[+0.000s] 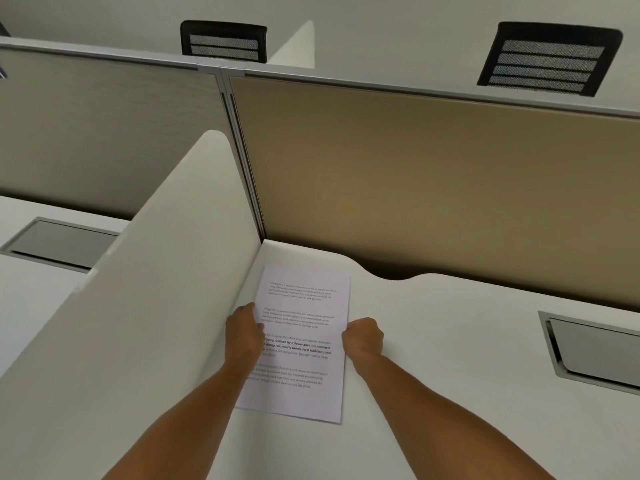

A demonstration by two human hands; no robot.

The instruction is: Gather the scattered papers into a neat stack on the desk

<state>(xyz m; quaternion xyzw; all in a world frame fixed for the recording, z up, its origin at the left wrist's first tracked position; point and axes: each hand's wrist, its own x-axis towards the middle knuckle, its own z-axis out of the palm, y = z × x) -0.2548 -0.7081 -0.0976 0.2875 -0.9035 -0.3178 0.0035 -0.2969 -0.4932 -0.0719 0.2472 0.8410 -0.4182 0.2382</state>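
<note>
A stack of white papers [304, 327] with printed paragraphs lies flat on the white desk [450, 358], close to the left side divider. My left hand [244, 336] rests on the stack's left edge, fingers curled over it. My right hand [363, 339] is closed against the stack's right edge. The edges of the sheets look aligned; how many sheets there are cannot be told.
A white side divider [166, 265] rises just left of the papers. A tan back panel [433, 174] closes the desk's far side, with a curved cutout [391, 273] in front. A grey cable hatch [595, 348] sits at the right. Two black chair backs show beyond.
</note>
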